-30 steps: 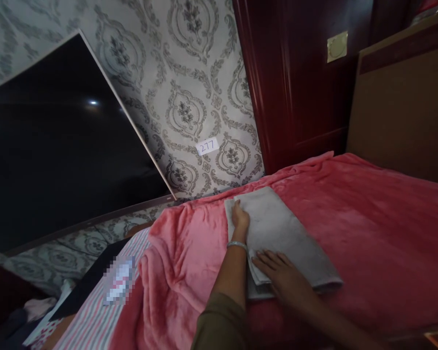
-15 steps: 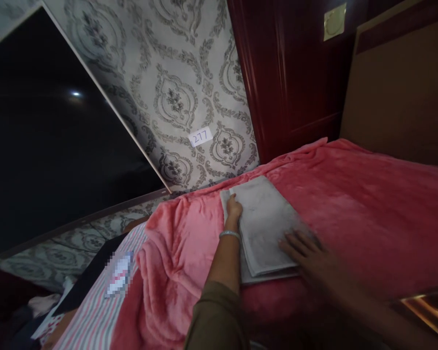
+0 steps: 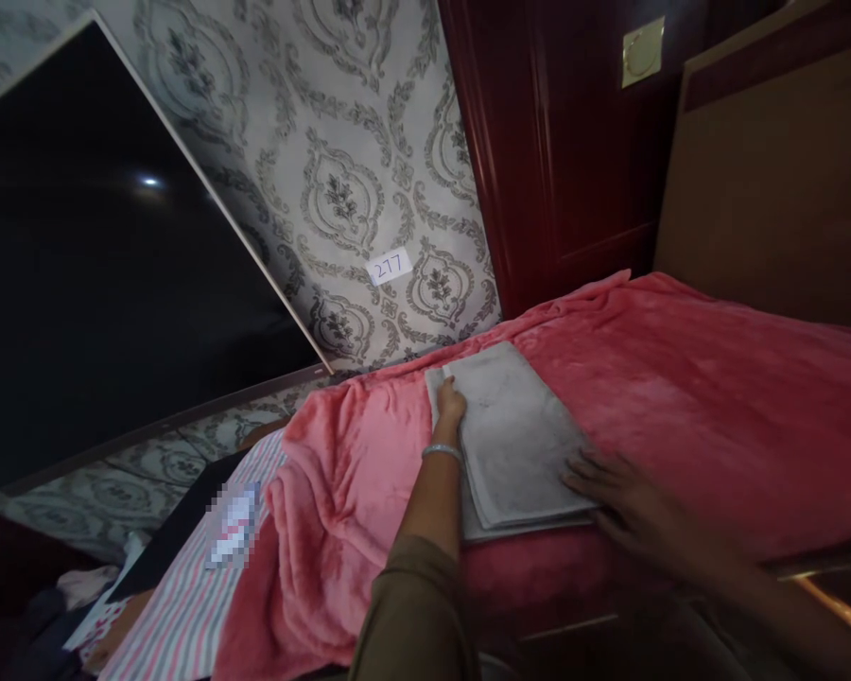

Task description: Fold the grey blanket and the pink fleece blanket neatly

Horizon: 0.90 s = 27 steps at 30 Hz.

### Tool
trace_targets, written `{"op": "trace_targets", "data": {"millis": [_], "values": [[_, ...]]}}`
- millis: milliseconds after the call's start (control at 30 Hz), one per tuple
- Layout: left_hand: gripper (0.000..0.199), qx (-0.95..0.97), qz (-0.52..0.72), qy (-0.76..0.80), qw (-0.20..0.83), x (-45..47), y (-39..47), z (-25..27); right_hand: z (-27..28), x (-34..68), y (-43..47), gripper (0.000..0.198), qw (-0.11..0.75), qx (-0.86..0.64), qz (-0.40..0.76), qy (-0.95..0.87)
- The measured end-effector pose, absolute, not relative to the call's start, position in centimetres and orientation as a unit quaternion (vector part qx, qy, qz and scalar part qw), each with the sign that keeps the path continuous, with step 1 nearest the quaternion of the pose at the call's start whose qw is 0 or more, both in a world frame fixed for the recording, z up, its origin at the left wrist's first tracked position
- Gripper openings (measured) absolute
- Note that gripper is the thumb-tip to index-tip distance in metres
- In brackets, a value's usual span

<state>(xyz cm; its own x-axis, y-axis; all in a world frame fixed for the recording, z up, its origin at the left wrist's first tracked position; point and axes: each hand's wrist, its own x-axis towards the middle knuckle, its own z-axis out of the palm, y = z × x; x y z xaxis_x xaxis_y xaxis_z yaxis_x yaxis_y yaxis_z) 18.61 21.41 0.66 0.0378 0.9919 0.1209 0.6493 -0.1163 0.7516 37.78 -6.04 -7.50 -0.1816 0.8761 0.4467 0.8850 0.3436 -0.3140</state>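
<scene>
Left hand (image 3: 452, 401), grip unclear, and spread-fingered right hand (image 3: 620, 487) touch opposite sides of folded grey rectangular cloth (image 3: 516, 430) reaching near the pink plush blanket's (image 3: 716, 407) far edge.

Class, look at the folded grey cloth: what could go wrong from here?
Layers of the grey cloth sit unevenly along its left edge and could slip if the left hand lifts. The pink blanket beneath is rumpled to the left and might bunch if the right hand pushes.

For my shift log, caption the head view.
Left hand and right hand at opposite edges of folded gray cloth on pink blanket.
</scene>
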Motion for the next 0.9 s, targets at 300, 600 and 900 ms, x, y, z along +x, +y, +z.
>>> {"op": "trace_targets", "data": {"millis": [300,600,900], "values": [[0.058,0.719,0.227,0.633,0.177,18.1,17.1,1.8,-2.5,32.9,-1.2,0.062,0.206,-0.560,0.055,-0.800],[0.048,0.759,0.135,0.623,0.132,17.6,17.5,3.5,-0.7,32.9,1.1,0.051,0.171,-0.530,0.125,-0.821],[0.062,0.883,0.074,0.461,0.047,21.7,19.0,4.1,-3.1,29.5,2.8,0.067,0.204,-0.484,0.104,-0.844]]}}
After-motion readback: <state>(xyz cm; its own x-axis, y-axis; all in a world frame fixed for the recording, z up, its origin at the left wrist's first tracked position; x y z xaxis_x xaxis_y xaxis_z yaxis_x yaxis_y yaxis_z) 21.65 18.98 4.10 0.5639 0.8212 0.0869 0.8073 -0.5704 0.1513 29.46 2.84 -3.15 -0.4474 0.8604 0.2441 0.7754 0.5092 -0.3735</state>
